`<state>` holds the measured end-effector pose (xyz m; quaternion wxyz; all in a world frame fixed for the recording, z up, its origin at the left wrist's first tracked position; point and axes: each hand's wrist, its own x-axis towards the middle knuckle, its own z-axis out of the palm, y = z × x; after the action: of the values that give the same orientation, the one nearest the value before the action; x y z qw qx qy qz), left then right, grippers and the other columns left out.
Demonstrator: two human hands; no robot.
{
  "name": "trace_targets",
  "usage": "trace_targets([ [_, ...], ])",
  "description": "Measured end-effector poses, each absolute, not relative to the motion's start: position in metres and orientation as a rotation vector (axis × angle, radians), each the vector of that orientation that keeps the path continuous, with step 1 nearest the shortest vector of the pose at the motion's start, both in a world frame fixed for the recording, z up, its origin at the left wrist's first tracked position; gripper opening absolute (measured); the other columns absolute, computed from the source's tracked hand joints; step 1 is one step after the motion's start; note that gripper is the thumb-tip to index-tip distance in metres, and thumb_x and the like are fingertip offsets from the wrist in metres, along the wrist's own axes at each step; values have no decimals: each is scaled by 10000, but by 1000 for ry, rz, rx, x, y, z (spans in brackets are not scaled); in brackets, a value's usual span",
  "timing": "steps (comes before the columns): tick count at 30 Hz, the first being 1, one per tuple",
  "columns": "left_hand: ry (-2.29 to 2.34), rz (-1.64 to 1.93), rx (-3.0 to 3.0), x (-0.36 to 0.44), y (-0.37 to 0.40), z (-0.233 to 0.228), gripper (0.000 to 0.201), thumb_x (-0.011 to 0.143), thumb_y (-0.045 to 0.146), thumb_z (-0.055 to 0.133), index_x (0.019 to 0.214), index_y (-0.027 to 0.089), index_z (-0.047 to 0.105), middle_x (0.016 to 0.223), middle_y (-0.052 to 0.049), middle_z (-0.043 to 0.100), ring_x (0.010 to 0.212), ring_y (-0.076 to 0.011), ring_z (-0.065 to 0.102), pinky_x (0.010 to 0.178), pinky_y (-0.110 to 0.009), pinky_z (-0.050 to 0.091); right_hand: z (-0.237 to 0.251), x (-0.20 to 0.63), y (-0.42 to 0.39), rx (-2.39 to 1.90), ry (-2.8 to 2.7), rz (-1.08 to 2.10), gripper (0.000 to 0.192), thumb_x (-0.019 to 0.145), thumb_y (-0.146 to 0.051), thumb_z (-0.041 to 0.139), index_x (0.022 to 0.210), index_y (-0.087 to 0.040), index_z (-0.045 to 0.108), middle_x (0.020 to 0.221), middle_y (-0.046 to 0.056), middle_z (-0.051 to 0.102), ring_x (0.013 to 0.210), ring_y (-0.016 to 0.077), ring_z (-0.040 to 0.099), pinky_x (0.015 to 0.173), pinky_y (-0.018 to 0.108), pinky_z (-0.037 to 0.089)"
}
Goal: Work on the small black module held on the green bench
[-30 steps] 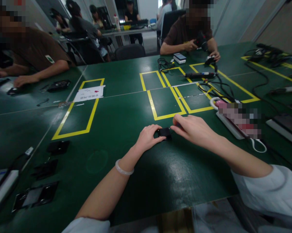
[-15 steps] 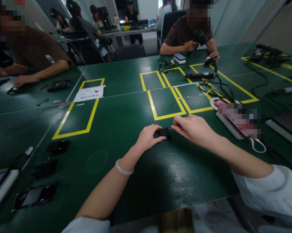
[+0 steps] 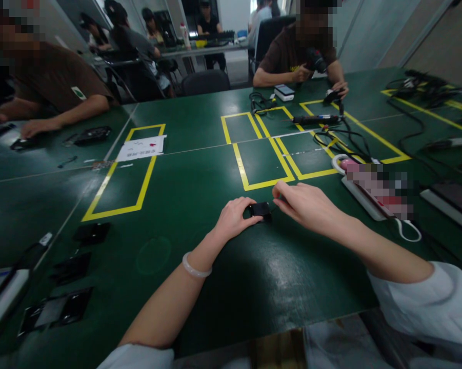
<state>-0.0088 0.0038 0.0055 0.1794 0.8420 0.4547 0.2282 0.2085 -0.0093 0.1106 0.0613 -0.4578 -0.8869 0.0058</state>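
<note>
My left hand grips a small black box-shaped part between thumb and fingers, against the green table. Just to the right of that part, my right hand has its fingers closed in a pinch. A thin dark line shows between the part and these fingertips; whether it is a wire or a slim tool I cannot make out.
Several black parts lie at the left. A phone in a pink case and a white strap lie to the right. Beyond are yellow tape outlines, a paper sheet, a black pen-shaped tool and cables. Two co-workers sit across.
My right hand has shifted very slightly at the fingertips, beside the black part. My left hand and the part stay in place.
</note>
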Motion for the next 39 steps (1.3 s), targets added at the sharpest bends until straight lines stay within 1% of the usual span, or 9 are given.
trace_targets([
  [4, 1287, 650, 2379, -9, 4, 5, 366, 828, 499, 606, 1055, 213, 575, 984, -33, 627, 931, -214, 591, 826, -341, 448, 110, 210, -10, -1356, -2659, 61, 163, 918, -295, 399, 1016, -195, 482, 767, 24, 636, 646, 175, 563, 580, 269, 302],
  [8, 1290, 645, 2374, -9, 4, 5, 363, 827, 493, 609, 1059, 216, 576, 988, -34, 630, 935, -215, 592, 830, -347, 447, 110, 209, -9, -1359, -2669, 56, 168, 930, -341, 398, 915, -207, 498, 739, 27, 637, 658, 182, 567, 604, 276, 309],
  [10, 1294, 645, 2371, -9, 4, 5, 362, 826, 491, 610, 1058, 216, 575, 985, -33, 630, 930, -214, 591, 824, -347, 448, 110, 209, -9, -1373, -2671, 29, 170, 933, -327, 387, 902, -206, 502, 721, 29, 635, 641, 181, 561, 597, 277, 301],
  [15, 1284, 659, 2383, -9, 4, 5, 357, 823, 483, 619, 1049, 211, 573, 979, -28, 626, 932, -210, 594, 815, -338, 449, 111, 209, -11, -1382, -2658, 66, 175, 913, -297, 400, 1036, -197, 474, 773, 26, 642, 639, 178, 564, 579, 272, 296],
  [19, 1273, 651, 2385, -9, 3, 6, 359, 836, 490, 601, 1059, 210, 571, 980, -34, 627, 933, -211, 591, 815, -338, 447, 113, 208, -12, -1365, -2675, 83, 187, 929, -367, 406, 953, -203, 493, 753, 26, 642, 661, 184, 573, 605, 276, 312],
  [22, 1287, 634, 2380, -9, 3, 6, 365, 833, 498, 599, 1063, 214, 574, 987, -37, 628, 938, -217, 590, 816, -344, 448, 112, 207, -10, -1377, -2687, 42, 196, 939, -359, 396, 892, -206, 509, 719, 24, 640, 649, 183, 566, 612, 280, 309],
  [28, 1293, 621, 2386, -9, 4, 6, 365, 830, 497, 604, 1057, 213, 569, 986, -38, 627, 940, -221, 592, 821, -345, 446, 110, 209, -10, -1365, -2649, 89, 184, 928, -315, 388, 1023, -198, 494, 765, 29, 641, 630, 173, 553, 573, 267, 298],
  [34, 1291, 643, 2382, -9, 4, 5, 367, 824, 500, 611, 1052, 215, 572, 978, -28, 628, 921, -213, 592, 811, -340, 444, 111, 208, -10, -1378, -2671, 74, 184, 944, -327, 369, 907, -206, 503, 729, 25, 634, 646, 185, 548, 587, 275, 296],
  [39, 1288, 656, 2382, -9, 4, 4, 361, 824, 496, 612, 1049, 215, 576, 977, -29, 626, 924, -213, 593, 811, -337, 446, 112, 208, -11, -1384, -2654, 83, 169, 921, -281, 382, 1026, -195, 482, 753, 25, 637, 622, 173, 543, 583, 270, 302],
])
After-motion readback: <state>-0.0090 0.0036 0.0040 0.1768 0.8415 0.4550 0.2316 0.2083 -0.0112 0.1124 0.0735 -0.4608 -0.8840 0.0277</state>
